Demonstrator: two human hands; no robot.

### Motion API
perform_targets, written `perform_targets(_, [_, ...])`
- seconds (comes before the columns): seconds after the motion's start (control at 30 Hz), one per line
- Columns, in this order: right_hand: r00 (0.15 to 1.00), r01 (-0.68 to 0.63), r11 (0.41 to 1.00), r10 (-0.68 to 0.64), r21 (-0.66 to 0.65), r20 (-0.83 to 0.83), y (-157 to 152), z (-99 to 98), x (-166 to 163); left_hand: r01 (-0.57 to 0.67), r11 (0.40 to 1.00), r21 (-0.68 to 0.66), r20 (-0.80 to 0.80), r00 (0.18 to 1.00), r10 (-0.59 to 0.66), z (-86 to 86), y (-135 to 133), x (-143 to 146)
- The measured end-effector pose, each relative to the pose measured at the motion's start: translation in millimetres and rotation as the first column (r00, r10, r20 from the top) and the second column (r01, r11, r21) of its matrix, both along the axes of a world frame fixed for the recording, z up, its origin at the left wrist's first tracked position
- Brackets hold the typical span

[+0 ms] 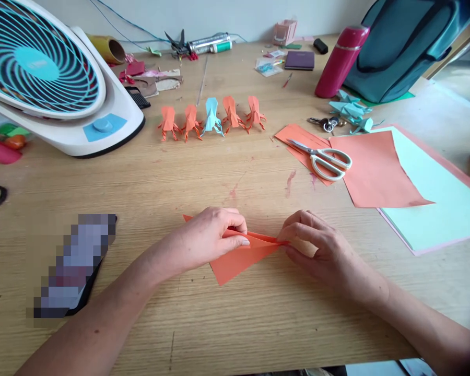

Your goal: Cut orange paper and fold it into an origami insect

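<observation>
- The folded orange paper (233, 263) is pinched along its upper edge by the thumb and fingers of the left hand (211, 234), so that grip is closed on it.
- The right-hand tip of the same sheet is nipped by the right hand (327, 253), thumb against fingertips (how hard it's being squeezed can't really be told from here).
- It's all held over the near middle of the wooden table (188, 329), with one corner pointed toward the person.
- Off to the left, a phone (76, 266) can be seen lying flat, its screen blurred into blocks.
- Straight beyond the hands, five little paper figures (211, 112) are lined up: four orange, with a blue one in the middle.
- Over to the right, scissors (331, 161) are laid on orange paper, and a bigger orange sheet (379, 169) is spread partly over a pale green sheet (442, 209).
- Further back, keys (329, 124) and blue paper shapes (348, 109) are grouped near a pink bottle (341, 62), which is placed beside a teal bag (399, 57).
- The far left is taken up by a white fan (113, 112).
</observation>
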State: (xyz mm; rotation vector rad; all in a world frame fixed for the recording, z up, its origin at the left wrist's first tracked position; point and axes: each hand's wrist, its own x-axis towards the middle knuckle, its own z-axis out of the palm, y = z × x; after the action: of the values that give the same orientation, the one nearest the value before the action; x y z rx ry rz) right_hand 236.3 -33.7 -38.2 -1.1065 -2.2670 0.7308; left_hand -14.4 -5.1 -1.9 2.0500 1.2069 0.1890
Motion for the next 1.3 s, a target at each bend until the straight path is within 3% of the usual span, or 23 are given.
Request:
perform_targets(0.1, [0.993,-0.032,0.996,0.022,0.082,0.118,-6.1,-3.1,-1.0,0.048,0.999,0.011,-0.044,0.998,-0.047,-3.8,-2.8,6.2])
perform_targets(0.3, [0.986,-0.029,1.000,0.028,0.006,0.164,-7.6,-8.5,1.4,0.153,0.968,0.197,-0.159,0.980,-0.122,-7.1,-6.9,8.6])
perform_targets(0.4, [0.987,-0.031,1.000,0.030,0.001,0.160,-6.2,-7.6,4.8,0.158,0.976,0.151,-0.163,0.978,-0.133,-8.5,-6.3,6.3])
perform_targets(0.57, [0.988,-0.032,0.999,0.033,-0.010,0.154,-4.9,-6.0,7.8,0.077,0.997,-0.006,-0.108,0.991,-0.077,-10.5,-5.0,1.3])
perform_targets(0.93, [0.988,-0.011,1.000,0.015,-0.024,0.153,-4.8,-6.0,5.8,-0.053,0.998,-0.013,-0.026,0.998,0.053,-13.5,-20.2,-10.1])
perform_targets(1.3, [0.972,-0.017,0.998,0.003,0.056,0.234,-2.2,-13.5,8.3,-0.199,0.979,-0.033,-0.141,0.971,0.193,-10.0,-17.2,-10.1])
